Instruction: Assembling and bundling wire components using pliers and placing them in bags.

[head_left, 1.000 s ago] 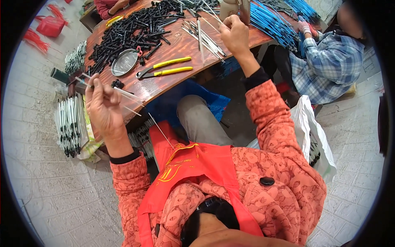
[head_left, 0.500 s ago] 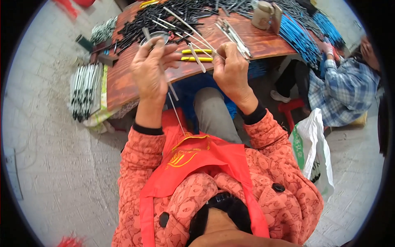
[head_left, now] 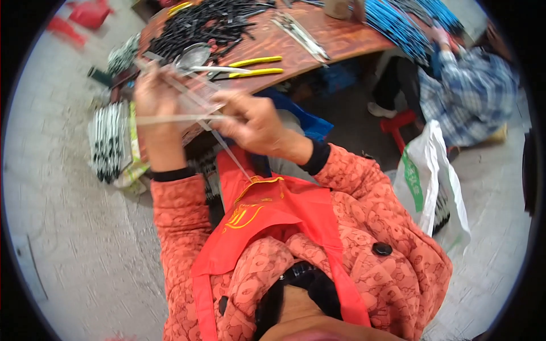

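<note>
My left hand [head_left: 156, 99] is raised at the table's left edge, blurred, its fingers closed around a thin pale strip that sticks out at the fingertips. My right hand [head_left: 250, 122] is beside it, its fingers bent and pinching several thin whitish strips [head_left: 170, 119] that reach across toward my left hand. One thin strand [head_left: 233, 156] slants down to the red apron [head_left: 267, 199] I wear. Just beyond my hands, yellow-handled pliers [head_left: 256, 66] and a round metal dish [head_left: 193, 55] lie on the table; a white stick [head_left: 219, 69] shows in front of the dish.
The reddish wooden table [head_left: 307, 25] bears a heap of black parts [head_left: 210, 28], whitish sticks [head_left: 300, 37] and blue rods [head_left: 398, 28]. Bundled rods [head_left: 108, 139] stand at the left. A white bag [head_left: 435, 176] and a seated person in a plaid shirt [head_left: 472, 108] are at the right.
My right hand has moved left and nearer my body, bringing its strips across toward my left hand. The left hand has shifted left and slightly down. The whole view has shifted.
</note>
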`<state>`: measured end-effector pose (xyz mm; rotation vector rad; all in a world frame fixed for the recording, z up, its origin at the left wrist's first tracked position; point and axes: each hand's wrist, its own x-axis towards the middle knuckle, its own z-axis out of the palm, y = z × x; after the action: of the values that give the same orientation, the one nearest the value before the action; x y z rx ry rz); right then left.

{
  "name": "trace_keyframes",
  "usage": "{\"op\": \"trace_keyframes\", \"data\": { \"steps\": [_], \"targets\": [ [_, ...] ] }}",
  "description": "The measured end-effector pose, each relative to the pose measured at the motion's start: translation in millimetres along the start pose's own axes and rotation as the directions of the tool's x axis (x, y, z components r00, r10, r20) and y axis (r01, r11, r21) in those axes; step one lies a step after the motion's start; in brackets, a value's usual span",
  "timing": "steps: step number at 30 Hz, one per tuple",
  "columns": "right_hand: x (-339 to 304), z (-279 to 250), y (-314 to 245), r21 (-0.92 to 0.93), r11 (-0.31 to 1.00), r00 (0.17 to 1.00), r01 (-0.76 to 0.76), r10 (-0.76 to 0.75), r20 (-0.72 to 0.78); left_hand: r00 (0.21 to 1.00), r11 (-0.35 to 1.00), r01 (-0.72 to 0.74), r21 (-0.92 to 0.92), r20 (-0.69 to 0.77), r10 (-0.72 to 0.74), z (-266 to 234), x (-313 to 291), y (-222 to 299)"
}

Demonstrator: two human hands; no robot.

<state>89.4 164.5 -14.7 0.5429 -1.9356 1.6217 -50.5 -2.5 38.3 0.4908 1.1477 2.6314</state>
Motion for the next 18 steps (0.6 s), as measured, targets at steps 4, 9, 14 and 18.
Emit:
{"op": "trace_keyframes", "data": {
  "steps": [4, 9, 14, 18],
  "targets": [
    [-16.1, -17.9, -0.6, -0.276, 0.861, 0.893, 0.427, -0.353, 0.280, 0.999, 0.981, 0.052, -0.189, 0.009, -0.051, -25.3, 10.1, 23.4],
    [-35.3, -16.3, 70.7, -0.534, 0.443, 0.679, 0.720, -0.294, 0.673, 0.998, 0.995, 0.050, -0.087, 0.032, -0.048, -28.2, -20.2, 45.7],
    [-39.2, 1.2, 130.3, -0.515, 0.265, 0.579, 0.815, -0.391, 0.715, 0.996, 0.999, -0.017, -0.034, 0.088, 0.020, -16.1, -49.7, 22.5],
    [-32.6, -1.8, 103.9, -0.129, 0.661, 0.575, 0.739, -0.521, 0.630, 0.988, 0.986, -0.113, -0.125, 0.093, 0.125, -3.3, -76.6, 27.4]
  ]
}}
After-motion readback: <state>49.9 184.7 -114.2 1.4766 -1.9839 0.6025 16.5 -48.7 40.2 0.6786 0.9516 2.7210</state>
